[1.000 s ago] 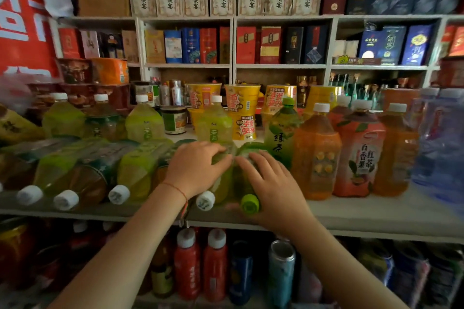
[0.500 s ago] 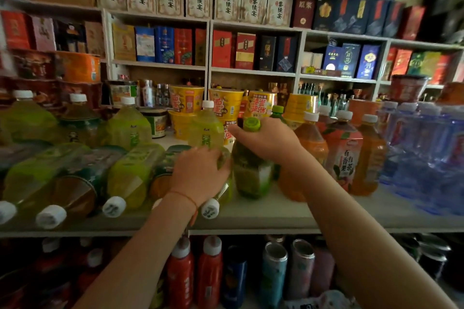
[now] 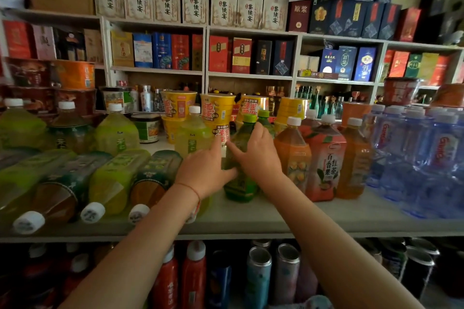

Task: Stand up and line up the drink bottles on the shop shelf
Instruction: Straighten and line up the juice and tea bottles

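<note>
The dark green plastic tea bottle with the green cap (image 3: 241,158) now stands upright; my right hand (image 3: 258,155) and left hand (image 3: 204,173) fingers clasp it, nudging it beside the orange plastic juice bottle (image 3: 292,155) on the white shop shelf (image 3: 288,218).

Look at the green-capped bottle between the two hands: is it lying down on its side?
No, the green-capped bottle stands upright on the shelf, cap on top.
</note>
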{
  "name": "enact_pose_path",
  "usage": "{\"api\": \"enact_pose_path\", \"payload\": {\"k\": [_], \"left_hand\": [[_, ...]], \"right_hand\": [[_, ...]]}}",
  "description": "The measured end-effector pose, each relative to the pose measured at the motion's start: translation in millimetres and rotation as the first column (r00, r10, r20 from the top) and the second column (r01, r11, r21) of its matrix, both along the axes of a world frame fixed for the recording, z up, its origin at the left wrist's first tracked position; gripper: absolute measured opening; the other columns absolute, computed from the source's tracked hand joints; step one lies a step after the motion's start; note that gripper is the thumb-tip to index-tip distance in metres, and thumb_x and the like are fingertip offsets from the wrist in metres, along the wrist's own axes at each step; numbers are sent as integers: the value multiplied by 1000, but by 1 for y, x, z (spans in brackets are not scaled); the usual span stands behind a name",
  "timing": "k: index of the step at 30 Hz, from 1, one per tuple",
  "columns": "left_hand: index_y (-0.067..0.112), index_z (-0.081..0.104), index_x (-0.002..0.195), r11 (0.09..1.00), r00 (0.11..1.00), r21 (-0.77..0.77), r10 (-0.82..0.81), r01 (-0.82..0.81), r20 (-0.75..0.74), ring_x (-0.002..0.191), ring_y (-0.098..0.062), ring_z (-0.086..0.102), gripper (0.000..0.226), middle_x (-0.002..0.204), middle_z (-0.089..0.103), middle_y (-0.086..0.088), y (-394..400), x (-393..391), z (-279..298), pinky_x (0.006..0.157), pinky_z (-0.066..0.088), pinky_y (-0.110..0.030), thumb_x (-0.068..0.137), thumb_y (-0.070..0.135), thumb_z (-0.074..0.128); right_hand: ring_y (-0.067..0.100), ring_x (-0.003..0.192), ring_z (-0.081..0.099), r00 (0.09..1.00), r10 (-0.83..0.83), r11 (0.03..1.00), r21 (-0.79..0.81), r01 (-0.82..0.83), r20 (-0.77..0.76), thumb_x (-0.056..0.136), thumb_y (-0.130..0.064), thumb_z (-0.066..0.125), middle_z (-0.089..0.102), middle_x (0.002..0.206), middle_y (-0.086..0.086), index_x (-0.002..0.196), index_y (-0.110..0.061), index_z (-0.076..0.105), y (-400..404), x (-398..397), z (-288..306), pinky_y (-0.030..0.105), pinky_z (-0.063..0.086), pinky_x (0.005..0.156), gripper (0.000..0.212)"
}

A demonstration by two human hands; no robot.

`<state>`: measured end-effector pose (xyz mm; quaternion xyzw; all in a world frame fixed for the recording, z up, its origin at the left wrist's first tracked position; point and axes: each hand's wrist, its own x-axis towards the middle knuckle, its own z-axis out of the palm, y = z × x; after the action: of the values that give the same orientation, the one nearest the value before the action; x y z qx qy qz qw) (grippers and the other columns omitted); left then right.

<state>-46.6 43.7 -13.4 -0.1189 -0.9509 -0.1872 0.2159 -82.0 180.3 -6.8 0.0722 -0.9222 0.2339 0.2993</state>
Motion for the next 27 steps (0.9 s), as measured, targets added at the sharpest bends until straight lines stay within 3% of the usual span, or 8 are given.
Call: {"api": "enact_pose_path", "payload": {"k": [3,7,13,16,19,21,24,27], "left_hand": [[34,11,154,993,985,68,-103,95,135,94,-19,65,100,124,62,0,9,-12,7,81,58,-40,79,40,76],[34,0,157,991,975,11,-133,133,176,92,-19,65,117,123,60,-2,21,-18,7,77,59,-37,74,37,81],[27,-2,159,989,963,15,-148,149,227,96,-22,64,119,123,61,-5,39,-31,5,83,59,-37,75,39,81],[28,15,158,984,948,15,-175,178,266,103,-22,63,102,130,59,-1,37,-29,9,89,57,-38,79,41,78],[31,50,143,981,952,-98,-132,165,278,117,-21,59,62,135,62,0,20,-20,14,102,49,-45,87,52,66],[31,61,133,992,980,-79,-81,97,181,122,-19,56,44,134,62,4,-1,-10,14,105,45,-43,94,49,57],[25,69,122,996,995,-55,59,-64,-81,116,-19,58,30,125,66,3,-42,1,10,98,48,-41,100,37,51],[21,72,113,987,979,-59,140,-150,-150,110,-22,58,26,116,67,-1,-77,9,1,90,49,-38,101,31,51]], "right_hand": [[33,152,15,986,-24,958,277,69,-162,95,-54,54,20,162,20,158,-6,6,10,14,-17,46,9,123,92],[45,152,4,977,8,844,525,108,-214,99,-55,46,10,163,29,160,-34,-1,27,22,-26,60,-7,118,80],[45,151,-11,974,-19,787,598,153,-225,98,-57,45,0,165,26,157,-39,-8,49,22,-21,66,-13,115,82],[43,151,-10,974,-31,787,596,161,-222,98,-54,49,0,165,24,157,-40,-5,53,25,-17,65,-14,115,81],[43,150,-17,978,-56,789,591,168,-203,98,-48,53,-6,165,24,157,-35,-3,49,32,-16,65,-16,113,82],[43,151,-12,969,-7,784,601,159,-248,98,-34,56,-1,165,24,157,-25,15,38,39,-20,64,-15,114,73],[37,152,17,925,249,806,591,-34,-286,88,-35,67,31,159,18,140,-18,52,21,48,-30,56,-2,120,57],[27,153,7,880,471,749,500,-435,60,83,-57,67,16,164,7,155,-31,27,1,58,-43,47,4,122,86]]}}
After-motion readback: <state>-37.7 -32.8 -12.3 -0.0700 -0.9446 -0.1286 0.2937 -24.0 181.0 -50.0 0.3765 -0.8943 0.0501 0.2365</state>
